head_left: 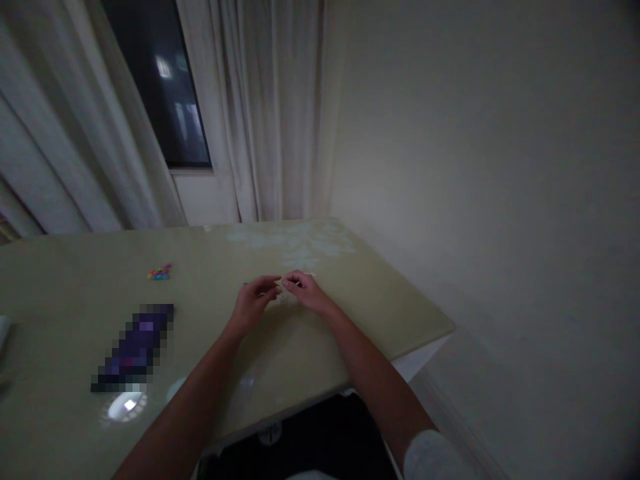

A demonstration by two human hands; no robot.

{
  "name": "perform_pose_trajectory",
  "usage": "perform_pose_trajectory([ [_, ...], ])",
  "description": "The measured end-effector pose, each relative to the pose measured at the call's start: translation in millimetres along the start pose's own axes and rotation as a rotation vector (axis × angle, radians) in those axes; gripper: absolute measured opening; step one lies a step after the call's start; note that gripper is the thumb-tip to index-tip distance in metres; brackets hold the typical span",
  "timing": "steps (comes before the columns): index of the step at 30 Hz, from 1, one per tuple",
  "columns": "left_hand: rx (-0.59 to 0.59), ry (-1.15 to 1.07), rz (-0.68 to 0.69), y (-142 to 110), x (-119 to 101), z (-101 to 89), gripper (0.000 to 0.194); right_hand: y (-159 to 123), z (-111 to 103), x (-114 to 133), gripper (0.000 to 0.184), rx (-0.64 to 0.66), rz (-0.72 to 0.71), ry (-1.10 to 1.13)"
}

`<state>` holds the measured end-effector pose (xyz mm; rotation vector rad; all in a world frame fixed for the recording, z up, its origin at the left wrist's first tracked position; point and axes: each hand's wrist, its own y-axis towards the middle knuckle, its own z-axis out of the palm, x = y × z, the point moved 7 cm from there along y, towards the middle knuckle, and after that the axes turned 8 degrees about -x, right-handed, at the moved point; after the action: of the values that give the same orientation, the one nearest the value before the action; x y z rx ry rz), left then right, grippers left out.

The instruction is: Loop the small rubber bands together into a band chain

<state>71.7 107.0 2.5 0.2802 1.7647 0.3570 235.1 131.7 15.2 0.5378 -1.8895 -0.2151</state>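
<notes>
Over the table, my left hand (255, 300) has its fingers stretched toward the right, with a gap between the thumb and the upper fingers. My right hand (306, 292) almost meets it, fingers curled and thumb pressed in a pinch. Whatever sits in that pinch is too small and dim to name. A faint pale, see-through patch shows on the table just under the fingertips. Beside the left knuckles lies a tiny dark piece (245, 285), partly covered by the hand.
A small pile of brightly coloured pieces (160, 272) lies on the glossy table (210, 267) to the left. Nearer me is a dark purple, pixelated flat object (135, 350). A white item (4, 330) shows at the left edge. The wall (475, 200) runs along the right.
</notes>
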Motion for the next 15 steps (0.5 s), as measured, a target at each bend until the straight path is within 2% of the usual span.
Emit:
perform_pose_trajectory([
  [4, -0.003, 0.004, 0.034, -2, -5, 1.7, 0.025, -4, 4, 6, 0.027, 0.043, 0.003, 0.095],
  [10, -0.037, 0.003, 0.057, -4, -6, -2.0, 0.024, 0, 2, 1, 0.029, 0.009, 0.029, 0.097],
  [15, -0.061, -0.001, 0.028, -4, -4, -3.8, 0.025, 5, -27, -10, 0.025, -0.094, 0.054, -0.019],
])
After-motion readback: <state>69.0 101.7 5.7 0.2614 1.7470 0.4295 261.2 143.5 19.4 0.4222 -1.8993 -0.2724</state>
